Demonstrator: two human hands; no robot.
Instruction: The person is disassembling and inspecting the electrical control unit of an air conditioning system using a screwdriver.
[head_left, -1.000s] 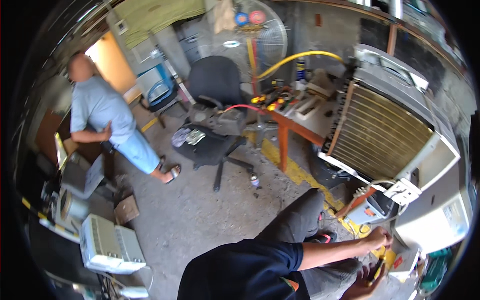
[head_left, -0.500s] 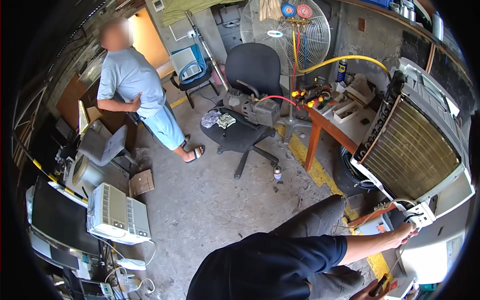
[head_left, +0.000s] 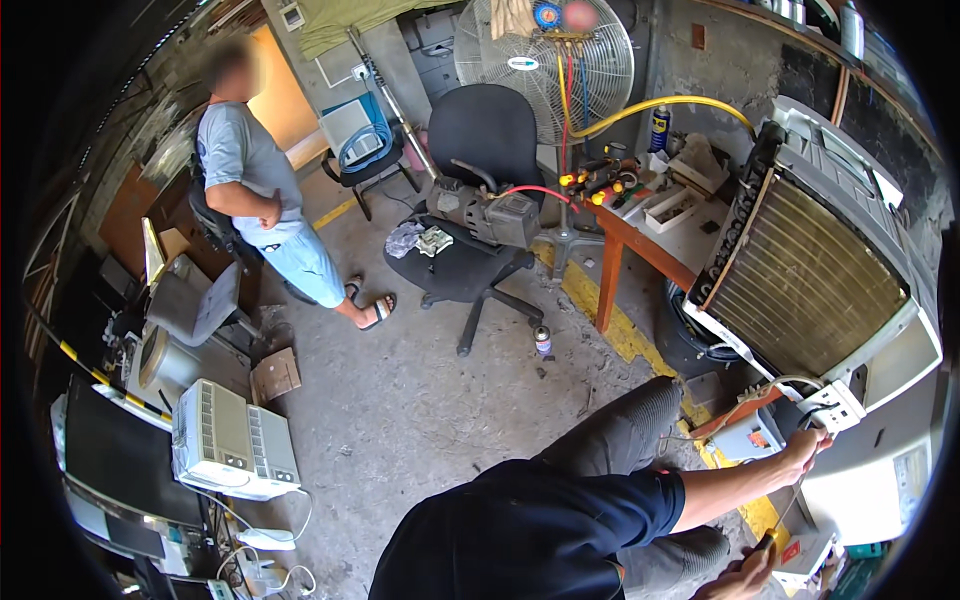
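Observation:
My left hand (head_left: 806,448) reaches out to the right and pinches the wires just under a small white electrical box (head_left: 836,406). The box hangs by cables from the front of a large air-conditioner unit (head_left: 820,270) with bare metal fins. My right hand (head_left: 745,577) is low at the picture's bottom edge, partly cut off, closed around a small dark-handled tool (head_left: 766,545). My dark sleeve and grey trouser leg (head_left: 630,430) lie between the two hands and the floor.
Another person (head_left: 262,190) stands at the back left. A black office chair (head_left: 470,265) carries a pump. A red-legged workbench (head_left: 650,215) holds tools and hoses, and a pedestal fan (head_left: 545,60) stands behind it. White appliance casings (head_left: 232,440) lie at the left, a spray can (head_left: 542,341) on the floor.
My left hand has risen from near the floor up to the white box's wires. The view has swung so the other person and the chair sit further right.

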